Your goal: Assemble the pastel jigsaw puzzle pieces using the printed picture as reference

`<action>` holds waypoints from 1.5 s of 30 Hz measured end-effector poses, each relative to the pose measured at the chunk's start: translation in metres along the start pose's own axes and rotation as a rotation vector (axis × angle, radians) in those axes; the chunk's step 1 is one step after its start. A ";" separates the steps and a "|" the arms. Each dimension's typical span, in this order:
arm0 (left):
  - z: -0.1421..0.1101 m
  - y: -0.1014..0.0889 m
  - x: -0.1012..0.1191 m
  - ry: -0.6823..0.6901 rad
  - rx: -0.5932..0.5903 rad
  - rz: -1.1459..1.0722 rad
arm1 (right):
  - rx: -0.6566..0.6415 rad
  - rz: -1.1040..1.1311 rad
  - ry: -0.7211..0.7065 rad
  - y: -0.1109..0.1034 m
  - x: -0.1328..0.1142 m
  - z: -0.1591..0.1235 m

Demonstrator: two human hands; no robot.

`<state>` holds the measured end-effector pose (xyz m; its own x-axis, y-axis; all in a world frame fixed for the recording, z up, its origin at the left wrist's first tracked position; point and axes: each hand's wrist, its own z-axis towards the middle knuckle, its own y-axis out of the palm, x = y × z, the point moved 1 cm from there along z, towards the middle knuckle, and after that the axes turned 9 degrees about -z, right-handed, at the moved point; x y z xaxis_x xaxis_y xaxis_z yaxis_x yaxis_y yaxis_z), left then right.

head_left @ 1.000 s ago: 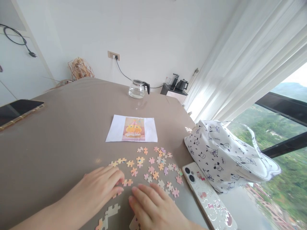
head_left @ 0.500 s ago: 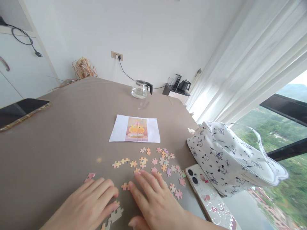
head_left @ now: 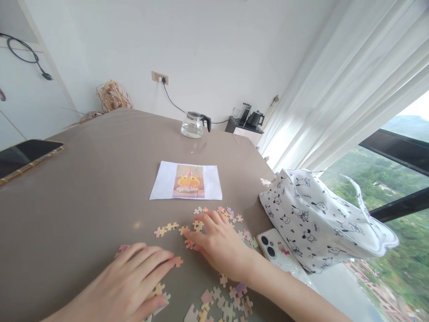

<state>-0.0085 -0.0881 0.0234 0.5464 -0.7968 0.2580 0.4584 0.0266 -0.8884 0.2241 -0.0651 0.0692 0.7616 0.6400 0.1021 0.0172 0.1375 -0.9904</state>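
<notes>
My left hand (head_left: 130,279) lies low over the table with its fingers stretched out. Its fingertips touch an orange puzzle piece (head_left: 178,261), and more pieces lie partly under the thumb. A pink puzzle piece (head_left: 121,250) peeks out beyond its knuckles. My right hand (head_left: 221,243) reaches over the scattered pieces, thumb and fingers apart, at a yellow puzzle piece (head_left: 198,225); the hand hides several others. Just left of it are a small joined yellow strip (head_left: 166,229) and a single yellow piece (head_left: 183,230).
Behind the pieces lies a paper sheet with a printed picture (head_left: 188,182). Loose puzzle pieces (head_left: 228,309) spread under my right forearm. Right of them are a phone (head_left: 278,250) and a white patterned bag (head_left: 311,219). Farther back stands a glass pot (head_left: 192,126); another phone (head_left: 27,156) lies left.
My right hand has moved forward onto the yellow pieces, uncovering pieces nearer me. My left hand has shifted slightly right, its fingertips now at the orange piece.
</notes>
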 end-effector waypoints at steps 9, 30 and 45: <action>0.000 -0.002 -0.002 0.017 0.042 -0.045 | -0.023 0.089 0.042 0.001 -0.007 -0.014; -0.014 0.007 -0.003 -0.004 -0.039 -0.134 | 0.074 0.157 0.054 0.015 -0.017 -0.016; -0.016 0.011 -0.003 0.103 0.019 -0.100 | 0.141 0.196 0.052 0.019 -0.018 -0.018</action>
<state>-0.0162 -0.0948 0.0070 0.4229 -0.8537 0.3038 0.5209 -0.0453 -0.8524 0.2225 -0.0870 0.0470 0.7736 0.6258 -0.0995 -0.2221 0.1207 -0.9675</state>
